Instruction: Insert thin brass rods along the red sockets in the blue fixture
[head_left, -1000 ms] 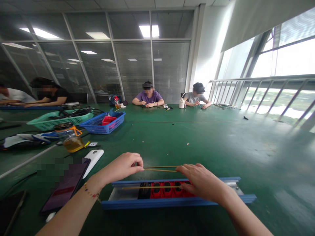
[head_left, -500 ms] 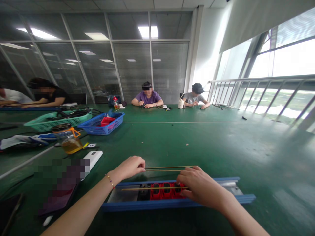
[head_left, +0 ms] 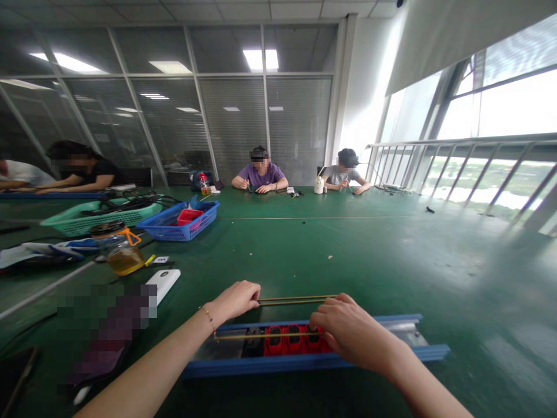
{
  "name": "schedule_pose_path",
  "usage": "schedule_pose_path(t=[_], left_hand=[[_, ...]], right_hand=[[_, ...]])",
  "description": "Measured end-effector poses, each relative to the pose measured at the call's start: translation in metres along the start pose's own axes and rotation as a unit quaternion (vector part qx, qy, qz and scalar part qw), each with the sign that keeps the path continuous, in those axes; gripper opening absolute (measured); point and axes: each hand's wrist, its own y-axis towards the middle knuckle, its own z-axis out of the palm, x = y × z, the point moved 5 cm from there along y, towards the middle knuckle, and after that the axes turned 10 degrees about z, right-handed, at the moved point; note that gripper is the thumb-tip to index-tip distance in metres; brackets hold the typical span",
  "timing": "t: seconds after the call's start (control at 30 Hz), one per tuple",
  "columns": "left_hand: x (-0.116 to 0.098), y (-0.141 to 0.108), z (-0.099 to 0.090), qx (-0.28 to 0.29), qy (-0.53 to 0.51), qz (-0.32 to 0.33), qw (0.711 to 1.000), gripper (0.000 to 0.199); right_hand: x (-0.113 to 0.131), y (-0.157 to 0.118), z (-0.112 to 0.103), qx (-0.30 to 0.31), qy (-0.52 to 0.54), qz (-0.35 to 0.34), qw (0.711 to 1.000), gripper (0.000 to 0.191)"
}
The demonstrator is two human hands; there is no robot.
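Note:
My left hand [head_left: 237, 301] is closed in a pinch on the left ends of two thin tan sticks [head_left: 289, 300], just beyond the blue-sided rail. My right hand [head_left: 350, 325] curls over the rail, its upper fingers by the right ends of that pair. A third thin tan stick [head_left: 243, 336] runs leftward from beneath this hand, its right end hidden. Below it, the blue-sided metal rail [head_left: 304, 362] holds several red-framed blocks [head_left: 275, 341] and a black part [head_left: 253, 343]. The right fingers partly cover the blocks.
Left of me lie a phone [head_left: 108, 331] and a white device [head_left: 167, 283]. Farther off are a jar of amber liquid [head_left: 124, 258], a blue basket [head_left: 178, 231] and a green basket [head_left: 65, 223] with cables. Several people sit around the green table [head_left: 391, 261].
My left hand has shifted slightly right, still pinching the stick pair. My right hand has shifted slightly left. The rail sits about where it was.

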Motion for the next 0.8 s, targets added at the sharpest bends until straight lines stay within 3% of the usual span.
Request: schedule_pose_path(t=[0.17,0.3,0.43,0.5,0.6,0.8], left_hand=[[-0.004,-0.002,-0.002,-0.008,0.010,0.002,1.000,0.012],[-0.022,-0.008,-0.021,-0.029,-0.016,0.018,0.999,0.020],[-0.058,-0.025,-0.040,0.046,-0.119,0.067,0.990,0.036],[-0.076,-0.037,-0.047,0.081,-0.153,0.099,0.980,0.032],[-0.090,-0.046,-0.053,0.055,-0.121,0.113,0.985,0.023],[-0.089,-0.046,-0.043,0.038,-0.087,0.110,0.989,0.012]], right_hand=[[-0.001,0.000,0.002,-0.007,-0.005,-0.001,1.000,0.018],[-0.003,0.000,0.004,-0.012,-0.008,-0.002,1.000,0.017],[-0.002,0.000,0.003,-0.013,-0.011,-0.001,1.000,0.016],[-0.002,0.000,0.003,-0.011,-0.011,-0.002,1.000,0.017],[-0.001,0.000,0.001,-0.009,-0.007,0.000,1.000,0.018],[-0.002,-0.001,-0.001,-0.010,-0.004,0.000,1.000,0.016]])
